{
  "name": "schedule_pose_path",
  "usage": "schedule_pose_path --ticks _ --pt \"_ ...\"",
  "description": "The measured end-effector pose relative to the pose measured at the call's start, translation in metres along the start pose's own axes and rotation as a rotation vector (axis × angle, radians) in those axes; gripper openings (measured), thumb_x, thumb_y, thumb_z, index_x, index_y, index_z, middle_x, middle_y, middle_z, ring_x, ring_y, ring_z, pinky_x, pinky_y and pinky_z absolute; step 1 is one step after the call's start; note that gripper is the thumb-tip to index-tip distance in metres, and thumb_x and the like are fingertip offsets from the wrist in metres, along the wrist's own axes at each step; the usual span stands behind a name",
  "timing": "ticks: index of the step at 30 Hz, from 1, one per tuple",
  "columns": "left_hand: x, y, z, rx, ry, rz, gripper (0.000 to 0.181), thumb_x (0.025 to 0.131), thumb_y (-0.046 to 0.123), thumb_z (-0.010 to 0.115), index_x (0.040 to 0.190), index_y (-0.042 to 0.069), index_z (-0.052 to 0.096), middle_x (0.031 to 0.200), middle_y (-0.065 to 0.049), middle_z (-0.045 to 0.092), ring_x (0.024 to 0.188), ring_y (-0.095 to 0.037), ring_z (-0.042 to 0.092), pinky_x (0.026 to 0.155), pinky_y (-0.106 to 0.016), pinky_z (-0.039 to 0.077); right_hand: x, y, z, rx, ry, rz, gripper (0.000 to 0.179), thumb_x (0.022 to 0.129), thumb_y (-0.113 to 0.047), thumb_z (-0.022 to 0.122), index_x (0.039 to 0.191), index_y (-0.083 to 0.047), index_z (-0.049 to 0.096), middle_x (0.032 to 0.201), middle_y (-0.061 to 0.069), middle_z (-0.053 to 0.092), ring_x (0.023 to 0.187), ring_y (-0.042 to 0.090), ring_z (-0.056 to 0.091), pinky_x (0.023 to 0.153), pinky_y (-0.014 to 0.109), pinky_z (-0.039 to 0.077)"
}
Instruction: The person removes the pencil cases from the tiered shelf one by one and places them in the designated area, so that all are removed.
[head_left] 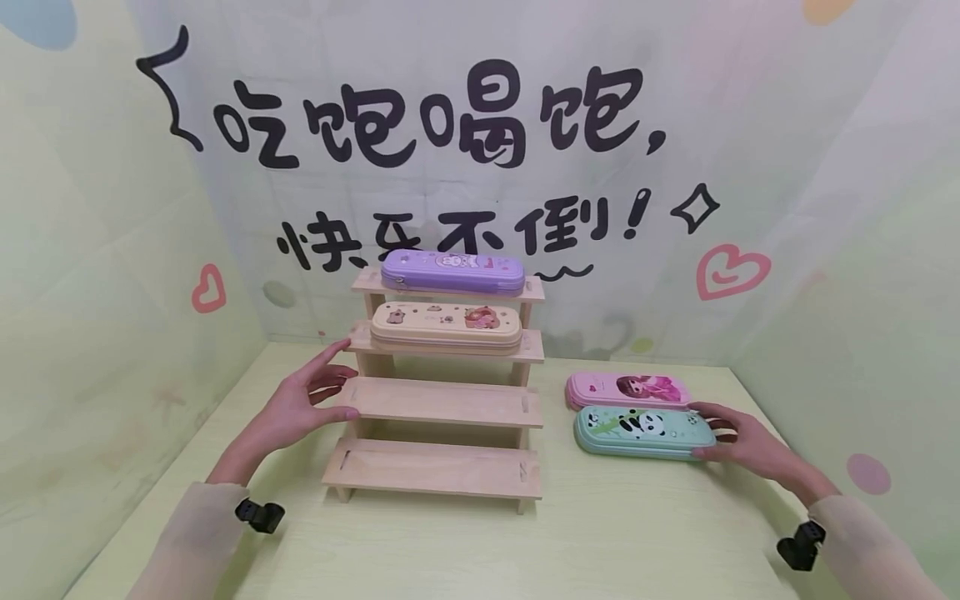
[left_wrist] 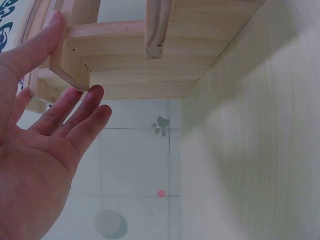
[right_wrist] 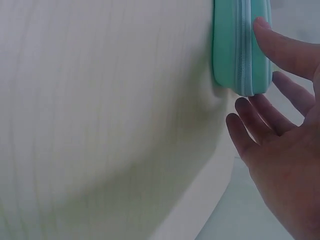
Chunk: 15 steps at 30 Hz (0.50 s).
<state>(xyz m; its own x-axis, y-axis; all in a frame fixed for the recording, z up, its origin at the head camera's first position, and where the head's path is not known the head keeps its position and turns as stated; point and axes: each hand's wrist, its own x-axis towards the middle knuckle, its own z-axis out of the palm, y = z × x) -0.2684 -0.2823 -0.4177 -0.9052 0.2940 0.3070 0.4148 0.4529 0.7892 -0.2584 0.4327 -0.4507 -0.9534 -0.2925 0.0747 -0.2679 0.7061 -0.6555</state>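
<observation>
My left hand (head_left: 294,410) is at the left side of a stepped wooden stand (head_left: 431,471). Its fingers are spread, with the index fingertip by the second step from the top and the thumb by the step below. At the right, my right hand (head_left: 750,442) grips the right end of a mint green panda pencil case (head_left: 645,433), thumb on the front side (right_wrist: 262,50) and index finger behind. Directly behind that case lies a pink pencil case (head_left: 630,387) with a doll picture. A purple pencil case (head_left: 453,271) sits on the top step, and a cream one (head_left: 446,327) on the step beneath.
The stand's lower two steps are bare boards with slots near their ends. A pale wood-grain table (head_left: 600,533) carries everything. Behind it hangs a printed cloth backdrop (head_left: 480,192) with black lettering, and cloth walls rise at both sides.
</observation>
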Motion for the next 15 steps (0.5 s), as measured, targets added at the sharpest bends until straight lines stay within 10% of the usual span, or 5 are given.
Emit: schedule_pose_path --ticks 15 --pt "-0.001 0.002 0.000 -0.020 0.002 0.001 0.108 0.081 0.019 0.094 0.167 0.033 0.030 0.136 -0.016 0.064 0.129 -0.040 0.059 0.109 -0.059 0.047 0.005 -0.054 -0.017 -0.111 0.098 -0.128 0.066 0.089 -0.014 0.087 0.144 0.004 0.056 0.139 0.023 0.060 0.116 0.029 0.062 0.096 0.015 0.050"
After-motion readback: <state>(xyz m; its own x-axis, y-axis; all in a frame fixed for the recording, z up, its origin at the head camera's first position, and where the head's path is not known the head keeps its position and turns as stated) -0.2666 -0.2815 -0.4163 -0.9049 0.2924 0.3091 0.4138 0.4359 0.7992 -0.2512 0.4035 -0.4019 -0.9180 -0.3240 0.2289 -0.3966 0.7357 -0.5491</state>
